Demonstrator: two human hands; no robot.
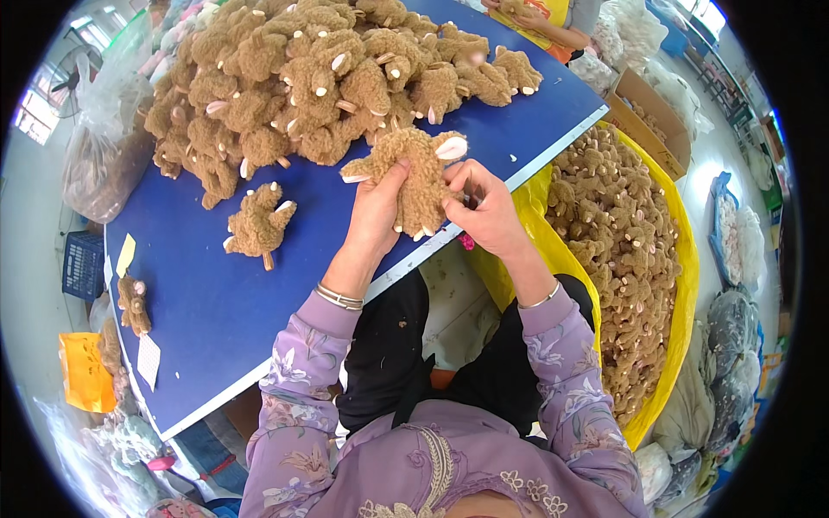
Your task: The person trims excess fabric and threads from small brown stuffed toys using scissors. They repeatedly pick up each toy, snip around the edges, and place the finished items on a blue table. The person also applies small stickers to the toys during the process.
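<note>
Over the near edge of the blue table I hold up a brown fluffy plush toy skin (416, 164) with pale pink-lined ears and white tips. My left hand (378, 207) grips it from the left, thumb pressed on its front. At its right side, the bent fingers of my right hand (484, 205) pinch the fabric edge. Whatever lies between those fingertips is too small to make out. A single plush skin (259, 223) lies on the table left of my hands. Behind them rises a big pile of the same plush skins (285, 82).
The blue table (216, 332) has a white edge. A yellow sack (688, 259) full of plush pieces stands at my right, a cardboard box (661, 129) beyond it. A small finished-looking toy (134, 304) lies far left. Across the table a person (544, 26) handles a plush piece.
</note>
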